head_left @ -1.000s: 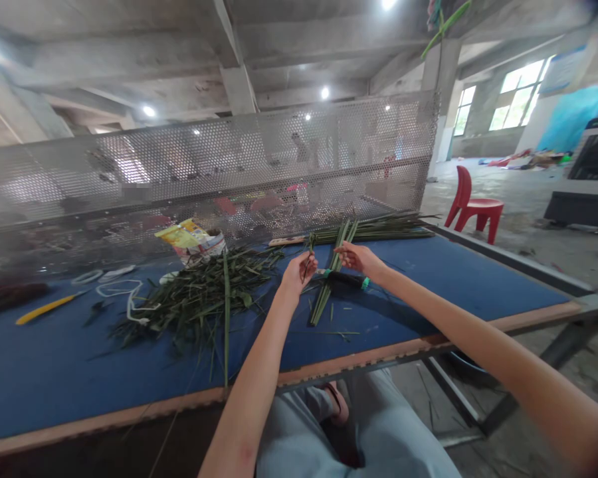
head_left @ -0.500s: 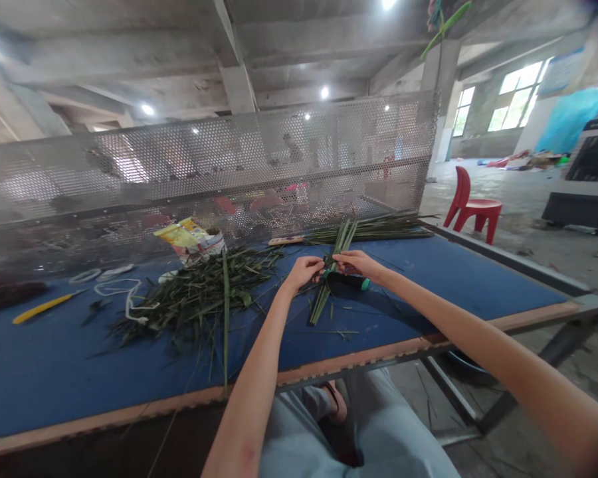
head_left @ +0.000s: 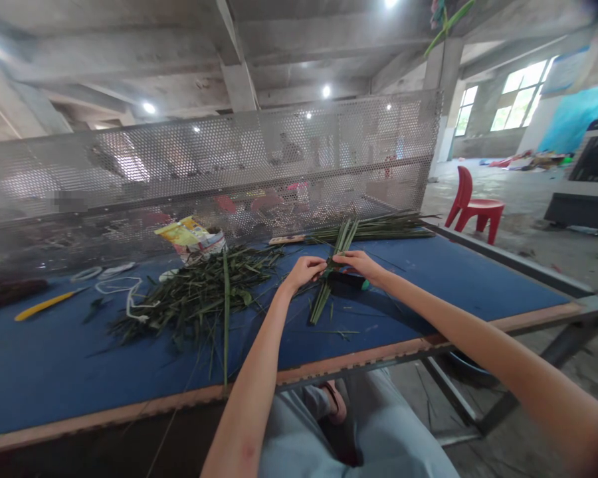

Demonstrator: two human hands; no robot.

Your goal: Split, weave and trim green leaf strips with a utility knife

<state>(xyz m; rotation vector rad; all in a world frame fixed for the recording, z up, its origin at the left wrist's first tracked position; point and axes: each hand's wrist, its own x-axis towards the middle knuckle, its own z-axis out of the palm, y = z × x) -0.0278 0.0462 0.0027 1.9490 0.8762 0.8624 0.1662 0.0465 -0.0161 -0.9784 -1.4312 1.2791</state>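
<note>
A blue table (head_left: 129, 409) carries a leafy heap (head_left: 194, 302) left of centre, white cord (head_left: 122, 287) beside it (a printed bag (head_left: 189, 239) behind). Long stalks (head_left: 373, 228) lie along the far right edge.

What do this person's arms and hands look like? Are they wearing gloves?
No gloves! The left hand and right hand are bare. The left arm and right arm are bare too, with no sleeves in view. The left arm has a small red mark.
</note>
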